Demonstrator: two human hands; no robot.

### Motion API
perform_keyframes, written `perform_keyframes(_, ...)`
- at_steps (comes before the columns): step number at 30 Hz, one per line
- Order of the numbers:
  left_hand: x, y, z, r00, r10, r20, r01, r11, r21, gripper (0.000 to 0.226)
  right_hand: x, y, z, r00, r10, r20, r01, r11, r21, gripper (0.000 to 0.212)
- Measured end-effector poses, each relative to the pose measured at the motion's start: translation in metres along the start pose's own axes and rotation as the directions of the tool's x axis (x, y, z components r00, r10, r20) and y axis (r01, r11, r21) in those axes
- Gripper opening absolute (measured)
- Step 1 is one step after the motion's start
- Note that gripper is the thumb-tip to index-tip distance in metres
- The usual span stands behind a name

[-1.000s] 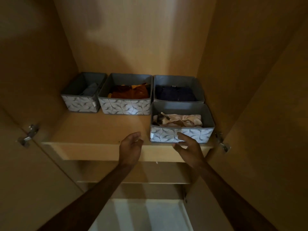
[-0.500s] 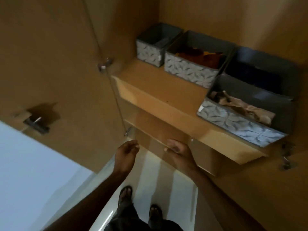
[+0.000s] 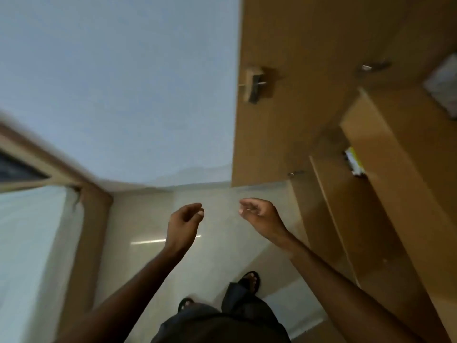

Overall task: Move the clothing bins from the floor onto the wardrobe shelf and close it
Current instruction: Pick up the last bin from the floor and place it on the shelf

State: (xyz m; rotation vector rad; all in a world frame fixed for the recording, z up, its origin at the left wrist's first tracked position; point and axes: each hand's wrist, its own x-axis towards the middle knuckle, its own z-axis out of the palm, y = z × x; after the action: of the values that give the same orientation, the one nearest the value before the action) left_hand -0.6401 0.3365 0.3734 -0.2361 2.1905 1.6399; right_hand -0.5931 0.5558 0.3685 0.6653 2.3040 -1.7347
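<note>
My left hand [image 3: 184, 219] and my right hand [image 3: 259, 215] hang in front of me over the pale tiled floor, both holding nothing, fingers loosely curled and apart. The open wardrobe door [image 3: 284, 95] stands to the right of them, with its handle [image 3: 253, 84] near the door's left edge. Only a corner of one patterned grey clothing bin [image 3: 442, 82] shows at the far right, on the wardrobe shelf [image 3: 385, 134]. The other bins are out of view.
A light blue wall [image 3: 118, 82] fills the upper left. A wooden-framed doorway [image 3: 86, 219] stands at the left. Lower wardrobe shelves [image 3: 346, 219] run down the right side, one holding a yellow-white item [image 3: 354, 162]. My feet in dark sandals [image 3: 249, 280] stand on the floor [image 3: 217, 256].
My view has swung left, away from the shelf with the bins, toward the wall and the open door. Both hands have dropped from the shelf edge and hang free over the floor.
</note>
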Motion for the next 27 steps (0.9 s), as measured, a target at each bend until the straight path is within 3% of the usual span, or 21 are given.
perform_keyframes(8, -0.081, -0.099, -0.151, 0.928, -0.147, -0.343, 0.105, 0.985, -0.138, 0.021, -0.019, -0.048, 0.169, 0.929, -0.077, 0.361, 0.146, 0.975, -0.167, 0.031)
perform_keyframes(11, -0.133, -0.137, -0.207, 0.852, -0.198, -0.485, 0.123, 0.975, -0.183, 0.021, -0.047, -0.059, 0.244, 0.856, -0.095, 0.508, 0.226, 0.953, -0.203, 0.032)
perform_keyframes(16, -0.215, -0.197, -0.284, 0.652, -0.289, -0.701, 0.126, 0.953, -0.276, 0.022, -0.098, -0.076, 0.358, 0.677, -0.112, 0.727, 0.376, 0.902, -0.211, 0.028)
perform_keyframes(22, -0.299, -0.261, -0.333, 0.300, -0.496, -0.815, 0.073, 0.864, -0.499, 0.014, -0.151, -0.092, 0.481, 0.361, -0.033, 0.932, 0.570, 0.798, -0.193, 0.031)
perform_keyframes(24, -0.308, -0.266, -0.334, 0.278, -0.529, -0.802, 0.069, 0.844, -0.532, 0.014, -0.158, -0.096, 0.496, 0.324, -0.028, 0.946, 0.598, 0.781, -0.182, 0.030)
perform_keyframes(27, -0.321, -0.288, -0.345, 0.180, -0.606, -0.774, 0.071, 0.793, -0.605, 0.017, -0.172, -0.089, 0.546, 0.228, 0.059, 0.972, 0.628, 0.754, -0.193, 0.029)
